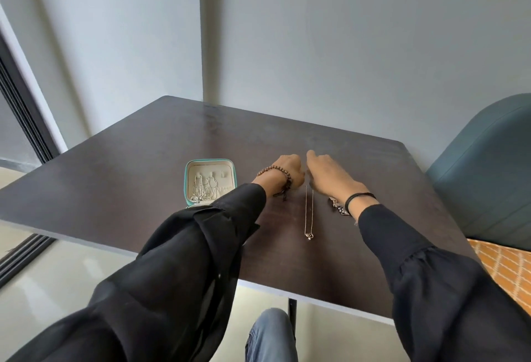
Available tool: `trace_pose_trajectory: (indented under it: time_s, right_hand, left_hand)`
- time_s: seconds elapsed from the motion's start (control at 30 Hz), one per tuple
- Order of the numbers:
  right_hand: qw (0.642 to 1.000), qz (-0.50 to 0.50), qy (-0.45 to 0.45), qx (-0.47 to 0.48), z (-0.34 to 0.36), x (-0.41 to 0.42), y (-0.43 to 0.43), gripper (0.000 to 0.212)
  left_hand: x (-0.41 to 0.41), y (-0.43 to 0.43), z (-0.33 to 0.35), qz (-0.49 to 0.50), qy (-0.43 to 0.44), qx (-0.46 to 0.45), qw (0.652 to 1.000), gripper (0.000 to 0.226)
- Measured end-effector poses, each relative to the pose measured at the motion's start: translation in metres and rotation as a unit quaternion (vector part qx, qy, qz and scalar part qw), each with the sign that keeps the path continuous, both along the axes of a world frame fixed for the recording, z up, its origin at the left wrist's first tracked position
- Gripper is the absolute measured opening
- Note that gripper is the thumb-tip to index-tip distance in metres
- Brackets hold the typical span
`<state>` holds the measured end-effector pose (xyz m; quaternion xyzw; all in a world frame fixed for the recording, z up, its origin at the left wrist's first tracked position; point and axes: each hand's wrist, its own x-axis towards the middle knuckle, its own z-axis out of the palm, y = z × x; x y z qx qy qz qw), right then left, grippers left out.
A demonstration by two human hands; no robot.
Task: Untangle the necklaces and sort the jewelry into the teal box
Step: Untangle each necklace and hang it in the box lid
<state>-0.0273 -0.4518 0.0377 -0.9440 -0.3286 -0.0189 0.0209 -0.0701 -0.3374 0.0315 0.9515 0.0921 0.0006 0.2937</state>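
The teal box (186,180) stands open at centre left and already holds silver chains (201,192), so I judge the sorting partly done. One pendant necklace (305,212) lies straight on the table (143,146), its upper end between the left hand (286,169) and right hand (327,176). Whether either grip pinches it, I cannot tell. A small jewelry cluster (336,206) by the right wrist is also not yet in the box.

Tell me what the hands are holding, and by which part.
Probably the thin necklace, at its far end opposite the pendant, where left hand and right hand meet; the grip itself is hidden.
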Motion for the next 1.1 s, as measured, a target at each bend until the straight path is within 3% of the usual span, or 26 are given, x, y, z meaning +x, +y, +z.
trace_pose_trajectory:
  time_s: [0.1, 0.27, 0.5, 0.77, 0.87, 1.0, 1.1]
  right_hand:
    - [0.992, -0.007, 0.049, 0.120, 0.010, -0.014, -0.007, 0.008]
    - [0.950, -0.038, 0.106, 0.290, 0.013, -0.030, -0.019, 0.006]
    - [0.829, -0.020, 0.266, 0.492, 0.027, -0.061, -0.034, 0.010]
    - [0.730, -0.011, 0.341, 0.592, 0.041, -0.074, -0.045, 0.014]
    - [0.722, -0.018, 0.355, 0.594, 0.039, -0.077, -0.046, 0.018]
    - [0.714, -0.028, 0.380, 0.588, 0.034, -0.082, -0.047, 0.018]
    - [0.707, -0.034, 0.393, 0.587, 0.029, -0.086, -0.050, 0.026]
  left_hand:
    - [-0.018, 0.005, 0.010, 0.004, -0.040, -0.067, 0.997, 0.008]
    - [-0.045, 0.015, 0.019, -0.040, -0.049, -0.216, 0.974, 0.024]
    - [-0.076, 0.020, 0.032, -0.071, -0.055, -0.395, 0.914, 0.010]
    - [-0.099, 0.012, 0.068, 0.002, 0.014, -0.399, 0.917, 0.060]
    - [-0.104, 0.012, 0.076, 0.004, 0.000, -0.420, 0.908, 0.060]
    - [-0.109, 0.015, 0.082, -0.019, -0.034, -0.527, 0.849, 0.051]
    - [-0.111, 0.018, 0.087, -0.030, -0.056, -0.556, 0.828, 0.049]
